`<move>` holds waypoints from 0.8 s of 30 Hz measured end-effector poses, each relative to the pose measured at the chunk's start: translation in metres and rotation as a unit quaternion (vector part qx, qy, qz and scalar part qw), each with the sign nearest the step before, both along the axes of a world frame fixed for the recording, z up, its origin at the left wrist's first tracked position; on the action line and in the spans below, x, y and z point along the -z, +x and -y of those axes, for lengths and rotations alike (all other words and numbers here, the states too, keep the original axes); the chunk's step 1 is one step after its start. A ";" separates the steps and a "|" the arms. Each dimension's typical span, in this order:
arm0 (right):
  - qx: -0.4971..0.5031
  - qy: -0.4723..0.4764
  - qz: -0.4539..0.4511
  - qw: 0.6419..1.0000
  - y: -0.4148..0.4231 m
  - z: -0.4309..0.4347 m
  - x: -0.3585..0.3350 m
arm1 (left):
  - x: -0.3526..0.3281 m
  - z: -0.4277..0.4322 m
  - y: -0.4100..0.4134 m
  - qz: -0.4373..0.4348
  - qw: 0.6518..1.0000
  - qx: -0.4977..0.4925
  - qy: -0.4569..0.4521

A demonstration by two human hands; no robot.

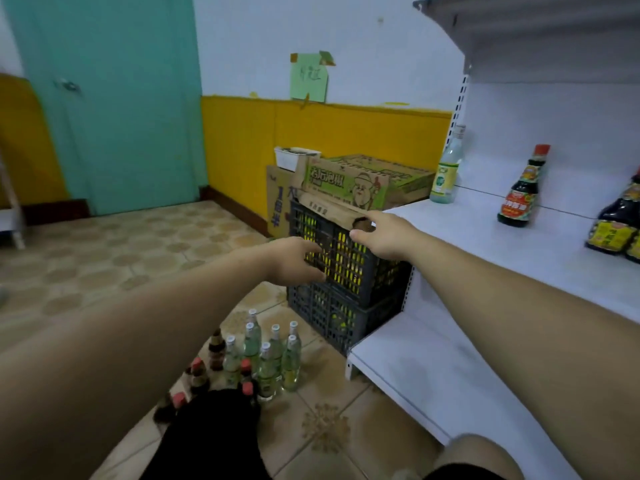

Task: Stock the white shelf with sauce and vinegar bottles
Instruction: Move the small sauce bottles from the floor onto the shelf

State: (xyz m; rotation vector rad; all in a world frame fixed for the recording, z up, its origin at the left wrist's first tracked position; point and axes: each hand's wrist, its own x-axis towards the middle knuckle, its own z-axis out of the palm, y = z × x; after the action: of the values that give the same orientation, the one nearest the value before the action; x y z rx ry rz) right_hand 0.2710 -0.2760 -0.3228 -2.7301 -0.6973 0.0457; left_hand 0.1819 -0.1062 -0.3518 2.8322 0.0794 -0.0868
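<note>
The white shelf [450, 237] fills the right side. On its middle board stand a clear vinegar bottle [448, 171] at the back left, a dark sauce bottle with a red cap [521, 192], and more dark sauce bottles [620, 223] at the right edge. On the tiled floor below me stand several clear vinegar bottles [273, 355] and several dark sauce bottles [207, 365]. My left hand [294, 259] reaches out in front of the dark crate, fingers relaxed, holding nothing. My right hand [381, 235] hovers by the shelf's left corner, fingers relaxed and holding nothing.
Two stacked dark plastic crates [346, 282] stand left of the shelf, with cardboard boxes [356, 185] on top. A teal door [114, 98] and a yellow-and-white wall are behind. My knee in black cloth [214, 434] is low in view. A lower shelf board [415, 368] juts out.
</note>
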 end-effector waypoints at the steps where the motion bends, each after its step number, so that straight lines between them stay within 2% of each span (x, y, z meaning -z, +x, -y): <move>1: -0.010 0.001 -0.007 1.000 0.000 -0.008 0.003 | 0.001 -0.005 -0.006 0.000 1.000 -0.012 0.000; 16: -0.144 0.003 -0.049 0.988 -0.027 -0.133 0.057 | 0.046 -0.101 -0.092 -0.058 0.981 -0.185 -0.018; 21: -0.162 0.016 -0.119 0.980 -0.044 -0.176 0.105 | 0.093 -0.134 -0.119 -0.100 0.969 -0.219 -0.063; 24: -0.179 -0.013 -0.166 0.970 -0.049 -0.198 0.146 | 0.136 -0.151 -0.124 -0.140 0.954 -0.246 -0.099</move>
State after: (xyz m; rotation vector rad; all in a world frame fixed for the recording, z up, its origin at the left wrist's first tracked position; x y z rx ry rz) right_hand 0.2218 -0.0775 -0.4691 -2.4931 -1.0768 0.5816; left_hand 0.0575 0.0447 -0.4874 2.4970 0.7830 -0.3604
